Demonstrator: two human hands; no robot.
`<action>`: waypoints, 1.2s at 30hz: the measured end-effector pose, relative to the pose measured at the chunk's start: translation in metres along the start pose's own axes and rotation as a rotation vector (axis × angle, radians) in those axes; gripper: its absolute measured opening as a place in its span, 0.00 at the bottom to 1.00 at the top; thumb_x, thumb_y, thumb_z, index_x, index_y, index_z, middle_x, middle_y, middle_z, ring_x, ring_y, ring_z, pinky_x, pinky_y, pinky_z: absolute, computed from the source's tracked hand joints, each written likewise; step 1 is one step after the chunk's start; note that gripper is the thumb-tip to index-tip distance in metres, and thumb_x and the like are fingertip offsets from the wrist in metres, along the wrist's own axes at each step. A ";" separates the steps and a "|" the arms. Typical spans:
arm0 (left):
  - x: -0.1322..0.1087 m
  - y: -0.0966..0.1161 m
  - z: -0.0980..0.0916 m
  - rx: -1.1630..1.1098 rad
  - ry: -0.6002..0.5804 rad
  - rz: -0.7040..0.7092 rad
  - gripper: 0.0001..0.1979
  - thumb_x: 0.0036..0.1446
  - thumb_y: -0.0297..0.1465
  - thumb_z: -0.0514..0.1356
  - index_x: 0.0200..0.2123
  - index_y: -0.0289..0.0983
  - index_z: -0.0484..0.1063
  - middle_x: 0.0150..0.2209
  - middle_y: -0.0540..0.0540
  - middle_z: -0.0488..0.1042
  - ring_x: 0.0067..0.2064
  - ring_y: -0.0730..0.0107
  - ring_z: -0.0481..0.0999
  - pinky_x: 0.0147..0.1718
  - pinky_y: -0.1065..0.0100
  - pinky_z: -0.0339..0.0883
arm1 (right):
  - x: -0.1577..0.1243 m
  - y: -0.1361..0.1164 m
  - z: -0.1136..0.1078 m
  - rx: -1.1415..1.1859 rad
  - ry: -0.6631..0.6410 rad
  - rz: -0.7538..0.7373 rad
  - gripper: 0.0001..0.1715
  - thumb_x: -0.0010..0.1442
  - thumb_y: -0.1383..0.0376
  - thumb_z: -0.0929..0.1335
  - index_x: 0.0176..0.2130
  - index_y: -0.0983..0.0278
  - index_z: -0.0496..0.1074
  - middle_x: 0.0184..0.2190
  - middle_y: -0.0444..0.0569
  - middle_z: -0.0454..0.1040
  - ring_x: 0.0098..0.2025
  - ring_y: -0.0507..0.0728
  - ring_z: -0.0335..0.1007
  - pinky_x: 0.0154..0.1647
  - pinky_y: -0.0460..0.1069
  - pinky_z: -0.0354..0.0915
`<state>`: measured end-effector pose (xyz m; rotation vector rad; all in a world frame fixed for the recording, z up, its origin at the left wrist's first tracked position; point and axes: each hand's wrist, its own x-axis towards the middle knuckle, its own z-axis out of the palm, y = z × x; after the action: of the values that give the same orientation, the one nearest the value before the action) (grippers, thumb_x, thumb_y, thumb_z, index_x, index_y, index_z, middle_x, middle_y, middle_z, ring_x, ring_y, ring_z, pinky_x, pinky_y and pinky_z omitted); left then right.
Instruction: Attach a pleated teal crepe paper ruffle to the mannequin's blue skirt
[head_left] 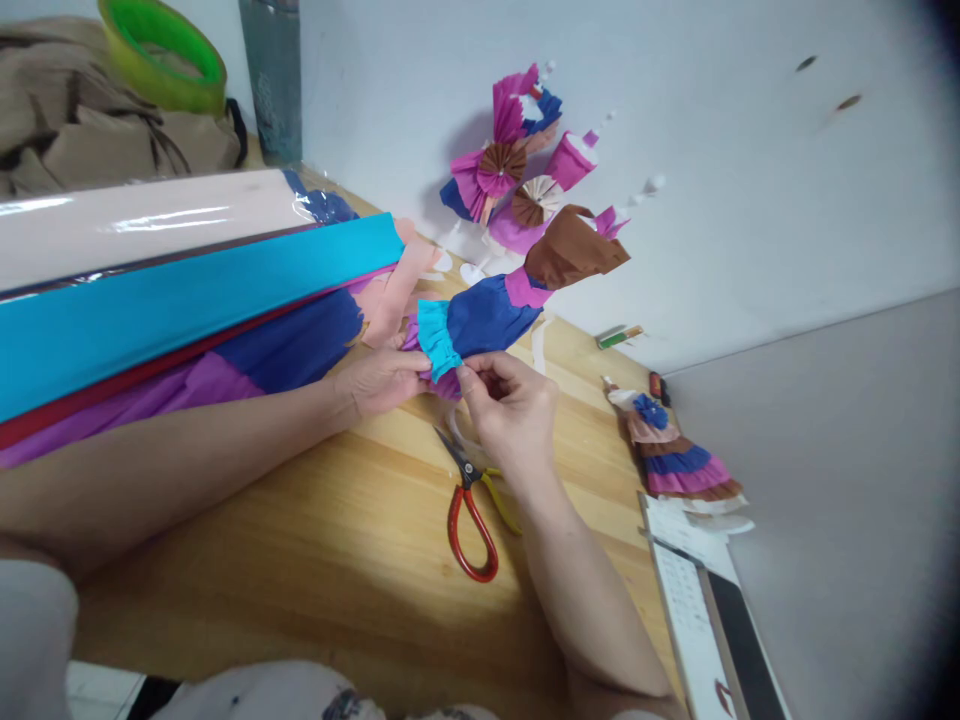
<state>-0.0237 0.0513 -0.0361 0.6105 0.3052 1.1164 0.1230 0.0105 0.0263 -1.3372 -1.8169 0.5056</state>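
Note:
A crepe-paper figure [495, 310] in blue, pink and brown layers with a turquoise ruffle lies across the wooden table [337, 560], pointing to the wall. My left hand [382, 378] grips its lower purple end from the left. My right hand [510, 405] pinches the same end just below the turquoise ruffle, fingers pressed together. Red-and-yellow-handled scissors [471, 505] lie on the table right beneath my right hand.
Rolls of crepe paper, turquoise [187, 300], pale pink, blue and purple, lie along the left. Finished paper fans and figures [517, 170] lean on the white wall. Another layered paper figure [679, 460] lies at the right, by a ruler-like board [697, 610]. A green tape ring [161, 50] sits at top left.

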 end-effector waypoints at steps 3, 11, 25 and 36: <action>0.001 -0.001 0.005 0.013 0.054 0.032 0.13 0.43 0.20 0.67 0.33 0.37 0.75 0.30 0.52 0.77 0.33 0.72 0.76 0.37 0.69 0.71 | 0.000 -0.001 0.002 0.069 0.010 0.082 0.09 0.56 0.62 0.68 0.28 0.64 0.76 0.18 0.42 0.70 0.19 0.49 0.60 0.22 0.46 0.57; 0.004 -0.002 0.009 0.007 0.131 0.068 0.09 0.43 0.21 0.68 0.27 0.36 0.73 0.23 0.54 0.73 0.28 0.73 0.73 0.30 0.71 0.69 | -0.001 -0.005 0.008 0.208 0.058 0.124 0.10 0.52 0.60 0.69 0.27 0.64 0.77 0.16 0.41 0.67 0.19 0.49 0.58 0.20 0.45 0.55; 0.004 0.003 0.006 0.051 0.038 0.009 0.11 0.44 0.21 0.68 0.30 0.36 0.72 0.27 0.52 0.74 0.30 0.72 0.74 0.33 0.69 0.70 | -0.002 0.005 -0.006 0.040 0.031 0.050 0.10 0.56 0.62 0.68 0.28 0.64 0.78 0.19 0.43 0.72 0.20 0.50 0.61 0.22 0.46 0.57; 0.008 -0.001 0.009 0.020 0.058 0.014 0.16 0.42 0.27 0.73 0.22 0.37 0.66 0.22 0.55 0.70 0.25 0.77 0.70 0.25 0.74 0.66 | -0.001 -0.009 0.005 0.138 0.008 0.035 0.09 0.56 0.62 0.69 0.28 0.64 0.77 0.20 0.43 0.71 0.21 0.49 0.61 0.23 0.46 0.58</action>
<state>-0.0151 0.0554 -0.0284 0.5989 0.3628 1.1476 0.1138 0.0074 0.0295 -1.2771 -1.7226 0.6316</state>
